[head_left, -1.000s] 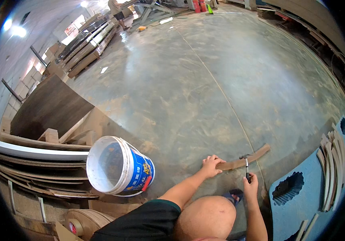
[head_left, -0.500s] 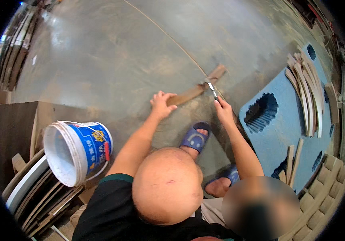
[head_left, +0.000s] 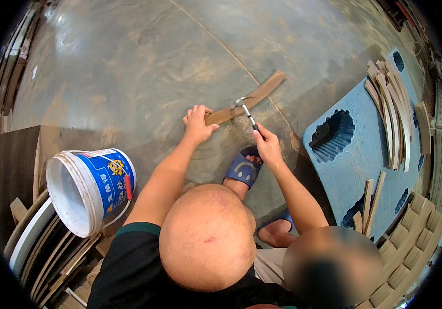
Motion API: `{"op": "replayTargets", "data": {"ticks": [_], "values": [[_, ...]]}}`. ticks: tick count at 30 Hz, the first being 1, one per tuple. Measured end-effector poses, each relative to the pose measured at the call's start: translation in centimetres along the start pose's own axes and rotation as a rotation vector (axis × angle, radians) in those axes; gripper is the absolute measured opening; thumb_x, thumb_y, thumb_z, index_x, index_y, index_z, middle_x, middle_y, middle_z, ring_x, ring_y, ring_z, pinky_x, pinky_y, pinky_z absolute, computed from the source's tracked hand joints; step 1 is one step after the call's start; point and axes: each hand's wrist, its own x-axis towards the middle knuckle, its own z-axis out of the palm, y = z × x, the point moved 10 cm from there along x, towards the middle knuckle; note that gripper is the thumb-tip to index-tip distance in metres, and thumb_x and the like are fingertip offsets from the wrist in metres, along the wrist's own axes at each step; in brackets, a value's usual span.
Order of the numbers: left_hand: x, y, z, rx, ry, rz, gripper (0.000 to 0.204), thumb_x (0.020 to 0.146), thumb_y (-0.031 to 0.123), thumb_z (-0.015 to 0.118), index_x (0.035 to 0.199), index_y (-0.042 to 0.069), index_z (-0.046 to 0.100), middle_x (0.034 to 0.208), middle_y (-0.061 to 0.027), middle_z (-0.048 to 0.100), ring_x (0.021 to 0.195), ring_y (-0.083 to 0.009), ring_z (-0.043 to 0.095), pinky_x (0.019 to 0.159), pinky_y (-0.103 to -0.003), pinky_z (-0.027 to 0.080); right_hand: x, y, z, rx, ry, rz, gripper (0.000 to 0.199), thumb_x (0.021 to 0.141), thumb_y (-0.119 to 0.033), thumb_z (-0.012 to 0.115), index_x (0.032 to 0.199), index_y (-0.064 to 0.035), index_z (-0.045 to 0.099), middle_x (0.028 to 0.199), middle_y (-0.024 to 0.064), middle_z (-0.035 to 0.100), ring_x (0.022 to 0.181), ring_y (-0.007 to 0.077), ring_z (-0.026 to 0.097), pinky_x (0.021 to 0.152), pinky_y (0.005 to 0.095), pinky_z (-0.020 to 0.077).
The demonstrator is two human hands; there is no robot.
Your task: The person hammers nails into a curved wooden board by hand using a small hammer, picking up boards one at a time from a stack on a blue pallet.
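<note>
A curved brown wooden strip (head_left: 254, 95) lies on the concrete floor. My left hand (head_left: 198, 123) presses flat on its near end. My right hand (head_left: 267, 147) is closed around the handle of a small claw hammer (head_left: 245, 109). The hammer's metal head rests against the strip just right of my left hand. My head and shoulders fill the lower middle of the view and hide my lap.
A blue and white plastic bucket (head_left: 89, 188) lies tilted at my left, beside a dark board (head_left: 10, 170) and stacked curved panels (head_left: 40, 257). A blue plastic pallet (head_left: 360, 149) at the right carries several curved wooden strips (head_left: 391, 108). My foot in a blue slipper (head_left: 242, 167) sits below the hammer.
The view has tipped downward and closer to the strip. My left hand stays on the strip, and my right hand keeps the hammer, with its head now against the wood.
</note>
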Motion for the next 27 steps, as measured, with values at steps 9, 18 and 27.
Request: {"op": "replayTargets", "data": {"ticks": [9, 18, 27], "values": [[0.5, 0.4, 0.4, 0.014, -0.013, 0.003, 0.064, 0.078, 0.027, 0.103, 0.13, 0.019, 0.068, 0.128, -0.0044, 0.067, 0.13, -0.0326, 0.059, 0.113, -0.053, 0.04, -4.4, -8.6, -0.8, -0.684, 0.035, -0.537, 0.046, 0.105, -0.016, 0.07, 0.151, -0.0208, 0.072, 0.102, 0.0112, 0.068, 0.09, 0.0361, 0.075, 0.076, 0.0498, 0.0613], [0.4, -0.4, 0.6, 0.003, -0.031, 0.0, 0.063, 0.079, 0.032, 0.103, 0.131, 0.02, 0.069, 0.136, -0.0045, 0.063, 0.137, -0.0335, 0.055, 0.116, -0.055, 0.04, -4.1, -8.0, 0.0, -0.957, -0.052, -0.616, 0.054, 0.099, -0.009, 0.07, 0.151, -0.0258, 0.07, 0.104, 0.0095, 0.067, 0.092, 0.0336, 0.075, 0.076, 0.0477, 0.0638], [0.6, 1.0, 0.5, 0.018, -0.029, 0.02, 0.06, 0.081, 0.032, 0.1, 0.13, 0.017, 0.069, 0.132, -0.0059, 0.064, 0.134, -0.0341, 0.056, 0.114, -0.056, 0.038, 0.5, -3.7, -6.0, -0.039, 0.254, -0.388, 0.043, 0.115, -0.018, 0.067, 0.154, 0.0008, 0.066, 0.099, 0.0136, 0.072, 0.092, 0.0274, 0.069, 0.085, 0.0433, 0.0559]]}}
